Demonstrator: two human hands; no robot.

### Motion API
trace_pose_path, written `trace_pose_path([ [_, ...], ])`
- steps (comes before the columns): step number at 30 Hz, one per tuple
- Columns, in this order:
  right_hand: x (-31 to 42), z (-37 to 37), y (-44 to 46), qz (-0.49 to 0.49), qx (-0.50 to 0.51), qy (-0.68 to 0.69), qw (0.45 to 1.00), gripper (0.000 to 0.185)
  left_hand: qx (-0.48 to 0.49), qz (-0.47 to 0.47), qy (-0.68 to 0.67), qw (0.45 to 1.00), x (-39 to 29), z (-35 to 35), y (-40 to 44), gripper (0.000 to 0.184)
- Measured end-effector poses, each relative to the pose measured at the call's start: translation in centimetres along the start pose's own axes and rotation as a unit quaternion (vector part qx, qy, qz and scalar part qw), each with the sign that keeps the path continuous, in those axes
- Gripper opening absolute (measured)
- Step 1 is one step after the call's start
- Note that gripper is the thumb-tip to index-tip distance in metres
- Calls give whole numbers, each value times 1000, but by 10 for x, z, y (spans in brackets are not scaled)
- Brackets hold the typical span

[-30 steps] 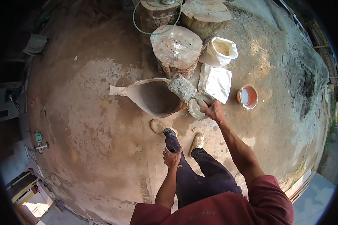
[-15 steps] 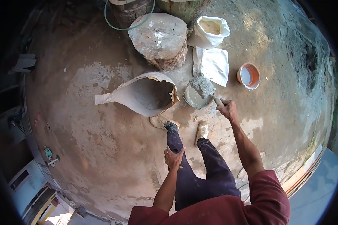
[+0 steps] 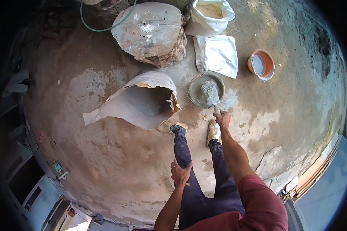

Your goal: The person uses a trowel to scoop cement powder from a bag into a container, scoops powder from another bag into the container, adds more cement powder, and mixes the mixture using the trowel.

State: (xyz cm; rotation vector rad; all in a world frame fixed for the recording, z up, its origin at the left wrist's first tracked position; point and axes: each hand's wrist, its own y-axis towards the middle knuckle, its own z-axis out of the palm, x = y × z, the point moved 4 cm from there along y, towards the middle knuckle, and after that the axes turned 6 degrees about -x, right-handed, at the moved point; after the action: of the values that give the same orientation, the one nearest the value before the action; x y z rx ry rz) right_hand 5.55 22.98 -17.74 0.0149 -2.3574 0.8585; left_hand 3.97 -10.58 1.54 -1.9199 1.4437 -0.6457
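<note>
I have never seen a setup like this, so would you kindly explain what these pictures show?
There is no machine here: a person works with two bare hands. Every picture comes from one camera worn on the person's head, looking forward and down, so the ground appears curved toward the edges.

The right hand holds a trowel by its handle; the blade, covered in grey material, is over or in a round bowl. The left hand rests on the person's left leg.

On the ground are an open paper sack, a flat white bag, an open white sack of pale material, an orange bucket and a wood stump.
</note>
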Motion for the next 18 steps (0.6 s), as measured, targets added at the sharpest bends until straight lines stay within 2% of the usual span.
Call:
trace_pose_path([
  [3, 1, 4, 3, 6, -22, -12, 1000, 34, -4, 13, 2, 1000, 0, -1, 1, 107],
  [5, 4, 5, 8, -9, -9, -54, 998, 35, 2, 6, 3, 1000, -1, -3, 1, 106],
  [16, 27, -8, 10, -6, 11, -86, 996, 32, 1, -3, -11, 1000, -2, -7, 5, 106],
  [18, 29, -11, 16, -48, 10, -119, 992, 24, 5, 1, -6, 1000, -3, -3, 3, 106],
])
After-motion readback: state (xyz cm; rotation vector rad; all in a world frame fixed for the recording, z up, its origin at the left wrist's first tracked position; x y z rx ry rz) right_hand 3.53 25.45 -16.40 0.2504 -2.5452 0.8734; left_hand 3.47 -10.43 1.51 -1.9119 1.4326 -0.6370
